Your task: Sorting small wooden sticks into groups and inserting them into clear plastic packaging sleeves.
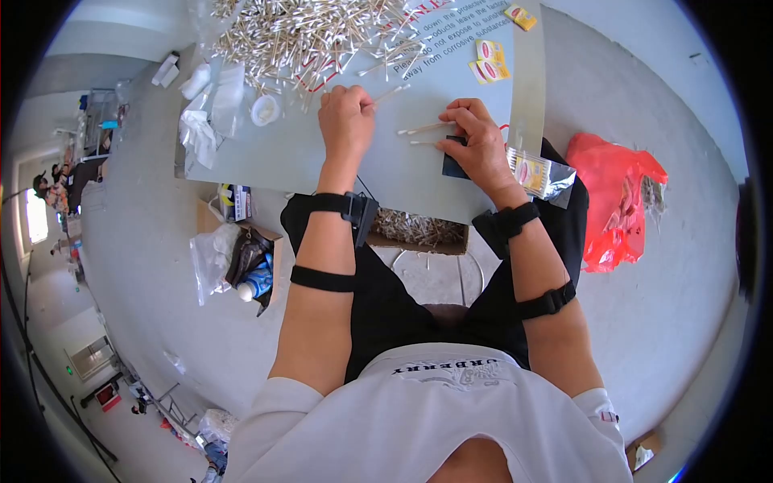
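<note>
A big heap of loose cotton swabs [298, 40] covers the far left of the grey table. My left hand [348, 121] is closed near the heap's lower edge, and a single cotton swab [390, 94] sticks out to the right from its fingertips. To the right, my right hand [477, 141] pinches a few cotton swabs [425, 129] that point left, one lower than the others. Under that hand lies a small black square [453, 165]. Beside its wrist is a clear packet of swabs with a yellow label [531, 171].
Yellow cards [491, 63] lie at the table's far right. A small round white tub [264, 110] and crumpled clear plastic bags [199, 135] sit at the left. Below the table edge is a carton of swabs [419, 229]. A red plastic bag [613, 201] is at the right.
</note>
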`<state>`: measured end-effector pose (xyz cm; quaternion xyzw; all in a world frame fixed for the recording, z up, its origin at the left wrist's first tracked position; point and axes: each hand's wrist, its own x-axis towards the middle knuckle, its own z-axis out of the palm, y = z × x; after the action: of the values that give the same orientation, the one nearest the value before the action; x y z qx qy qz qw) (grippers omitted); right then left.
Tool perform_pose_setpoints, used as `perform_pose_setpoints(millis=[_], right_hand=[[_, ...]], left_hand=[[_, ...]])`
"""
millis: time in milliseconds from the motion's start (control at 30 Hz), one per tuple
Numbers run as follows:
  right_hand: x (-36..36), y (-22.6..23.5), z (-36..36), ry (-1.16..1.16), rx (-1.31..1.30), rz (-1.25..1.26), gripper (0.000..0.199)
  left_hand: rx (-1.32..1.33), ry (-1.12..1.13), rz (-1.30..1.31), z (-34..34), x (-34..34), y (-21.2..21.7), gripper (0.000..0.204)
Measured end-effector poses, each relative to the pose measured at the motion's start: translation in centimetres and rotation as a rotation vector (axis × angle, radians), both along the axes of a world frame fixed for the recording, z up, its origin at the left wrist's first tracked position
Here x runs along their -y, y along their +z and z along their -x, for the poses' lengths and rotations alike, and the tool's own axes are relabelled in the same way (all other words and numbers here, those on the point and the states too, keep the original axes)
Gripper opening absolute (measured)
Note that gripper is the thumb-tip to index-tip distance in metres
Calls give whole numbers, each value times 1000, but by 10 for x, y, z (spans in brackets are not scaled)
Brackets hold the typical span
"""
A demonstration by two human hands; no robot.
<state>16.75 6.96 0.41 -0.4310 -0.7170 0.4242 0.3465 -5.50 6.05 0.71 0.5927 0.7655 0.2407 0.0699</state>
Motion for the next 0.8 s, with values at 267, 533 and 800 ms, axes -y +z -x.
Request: perform_pose_setpoints(millis=[267,533,800], right_hand=[[-1,-3,3,-27,-68,23,36],[-2,-3,1,-53,-138,74,33],[-5,-8,-3,-119,-285,105,26]], left_hand=[[113,-188,-28,-26,12,3,5],[47,-193,26,-23,-7,8,5],[112,-322,52,-35,1,12,9]])
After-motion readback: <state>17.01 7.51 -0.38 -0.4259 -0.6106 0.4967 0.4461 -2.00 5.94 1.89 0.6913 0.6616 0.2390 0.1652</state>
